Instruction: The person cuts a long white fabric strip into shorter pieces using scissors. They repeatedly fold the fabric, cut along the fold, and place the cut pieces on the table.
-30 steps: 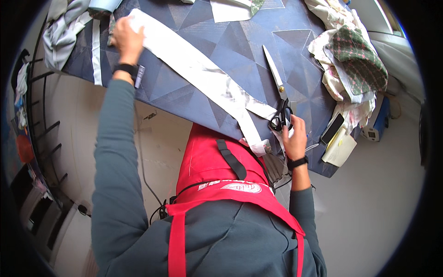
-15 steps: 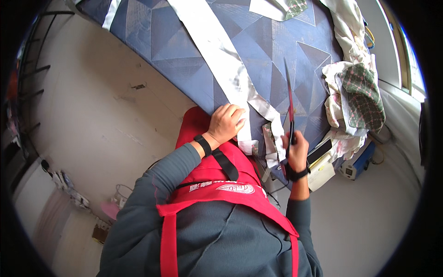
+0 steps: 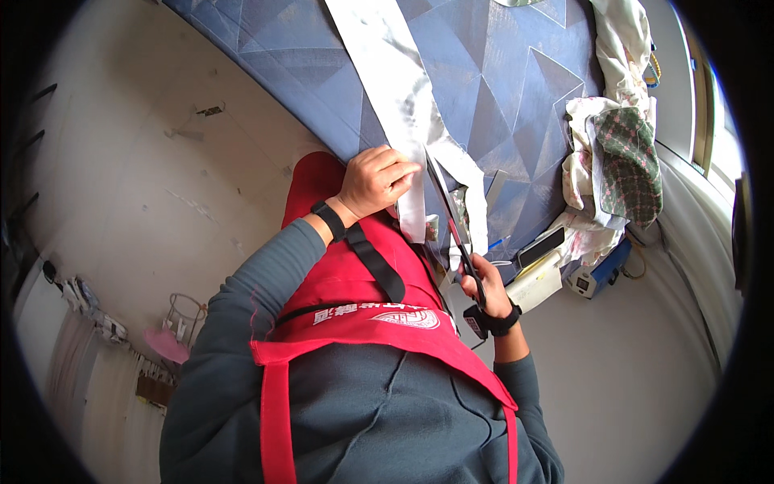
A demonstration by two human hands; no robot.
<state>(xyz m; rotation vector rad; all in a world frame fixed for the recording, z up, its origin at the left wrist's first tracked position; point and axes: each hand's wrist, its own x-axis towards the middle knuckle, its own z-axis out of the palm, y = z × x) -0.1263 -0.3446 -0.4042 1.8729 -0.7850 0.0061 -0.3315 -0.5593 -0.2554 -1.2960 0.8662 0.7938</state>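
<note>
A long white strip of cloth (image 3: 387, 73) runs down the blue-patterned table cover (image 3: 524, 89) and hangs over the near edge. My left hand (image 3: 379, 176) is closed on this strip near the edge, its fingers pinching it. My right hand (image 3: 486, 284) grips the handles of long scissors (image 3: 446, 198). Their blades point up and left, with the tip at the slit where a narrower white piece (image 3: 465, 165) parts from the strip, close to my left fingers. How far the blades are apart is hard to see. Dark green printed cloth shows between the two pieces.
On the right lies a heap of floral and green cloth (image 3: 625, 165). A dark phone (image 3: 542, 247) and a pale yellowish box-like thing (image 3: 534, 278) sit at the near right edge. Beyond them stands a blue and white device (image 3: 598, 270). A pink stool (image 3: 167, 345) is at the lower left.
The scissors have swung left and down from upright, bringing their tip to the slit in the strip. My right hand has moved down and left; the left hand has shifted slightly up and left.
</note>
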